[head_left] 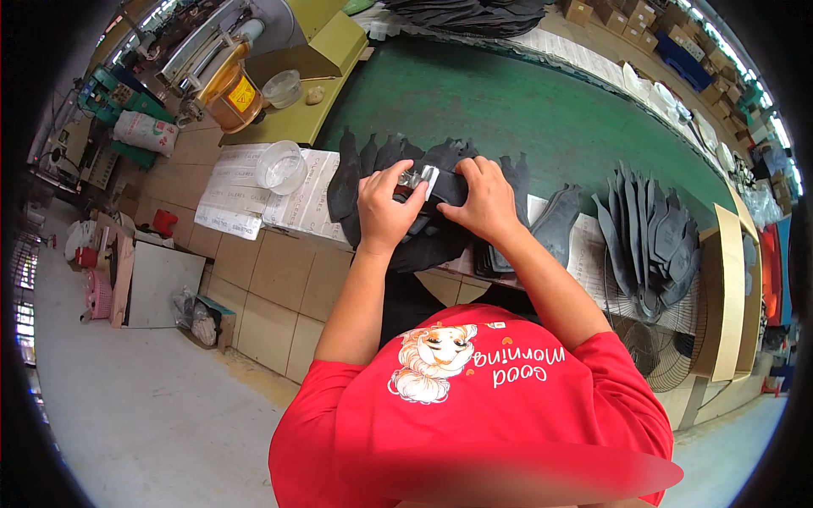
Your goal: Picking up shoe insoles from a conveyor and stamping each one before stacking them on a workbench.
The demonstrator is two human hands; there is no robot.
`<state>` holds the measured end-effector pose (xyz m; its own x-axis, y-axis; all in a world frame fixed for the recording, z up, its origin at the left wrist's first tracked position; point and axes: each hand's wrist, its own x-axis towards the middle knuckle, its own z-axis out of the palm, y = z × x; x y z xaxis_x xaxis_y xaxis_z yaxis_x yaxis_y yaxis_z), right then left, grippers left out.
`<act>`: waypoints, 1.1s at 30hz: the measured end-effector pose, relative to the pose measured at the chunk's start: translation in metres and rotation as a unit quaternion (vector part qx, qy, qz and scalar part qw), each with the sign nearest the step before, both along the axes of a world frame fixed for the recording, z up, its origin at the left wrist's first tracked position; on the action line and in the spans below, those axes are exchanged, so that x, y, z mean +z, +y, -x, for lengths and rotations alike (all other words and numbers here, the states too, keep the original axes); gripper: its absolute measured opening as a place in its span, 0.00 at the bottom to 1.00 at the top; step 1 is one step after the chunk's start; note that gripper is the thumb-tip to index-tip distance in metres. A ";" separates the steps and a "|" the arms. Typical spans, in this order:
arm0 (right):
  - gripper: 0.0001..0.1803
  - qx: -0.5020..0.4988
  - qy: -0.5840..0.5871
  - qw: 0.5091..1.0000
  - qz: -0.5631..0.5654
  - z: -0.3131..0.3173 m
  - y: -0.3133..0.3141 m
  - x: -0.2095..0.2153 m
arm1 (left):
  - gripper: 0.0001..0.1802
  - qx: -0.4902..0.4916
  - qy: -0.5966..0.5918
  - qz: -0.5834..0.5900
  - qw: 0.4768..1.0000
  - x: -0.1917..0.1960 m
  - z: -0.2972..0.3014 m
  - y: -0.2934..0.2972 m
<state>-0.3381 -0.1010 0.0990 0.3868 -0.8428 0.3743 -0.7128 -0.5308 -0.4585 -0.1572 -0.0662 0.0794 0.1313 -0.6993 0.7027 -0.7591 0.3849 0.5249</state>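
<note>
Just above the near edge of the green table, both hands work over a heap of flat black pieces [398, 152] with narrow tabs. My left hand [388, 207] is closed, pinching a small shiny silver object with a white flat part [426, 179] between thumb and fingers. Its exact kind cannot be made out. Close by on the right, my right hand [487, 201] has its thumb and fingers closed on a black piece [447, 184], beside the silver object. More black pieces lie below and around both hands, and some are hidden under them.
A clear plastic tub [281, 168] stands on the paper-covered ledge to the left, near a yellow-green machine [309, 110]. Fanned black pieces [648, 233] lie to the right, above a wire fan guard [652, 347]. An open cardboard box [727, 292] stands at far right. The green table [474, 93] stretches away.
</note>
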 end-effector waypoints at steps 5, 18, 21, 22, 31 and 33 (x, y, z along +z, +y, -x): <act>0.28 -0.004 -0.016 0.998 0.053 0.015 0.008 0.005 | 0.17 0.110 0.102 -0.009 0.989 -0.011 -0.037 -0.018; 0.28 -0.024 -0.027 0.996 0.083 0.048 0.016 0.015 | 0.18 0.065 0.150 -0.077 0.984 -0.012 -0.021 -0.028; 0.28 -0.101 -0.039 0.989 0.097 0.084 0.006 0.028 | 0.16 0.076 0.200 -0.070 0.974 -0.008 -0.042 -0.025; 0.28 -0.137 -0.041 0.983 0.112 0.101 -0.001 0.032 | 0.16 0.085 0.169 -0.038 0.981 -0.009 -0.051 -0.018; 0.38 -0.650 0.157 0.743 0.015 0.310 -0.038 0.054 | 0.17 0.061 0.236 -0.059 0.968 -0.028 -0.082 0.001; 0.41 -0.659 0.190 0.727 0.021 0.309 -0.041 0.038 | 0.17 0.061 0.227 -0.047 0.971 -0.025 -0.075 0.000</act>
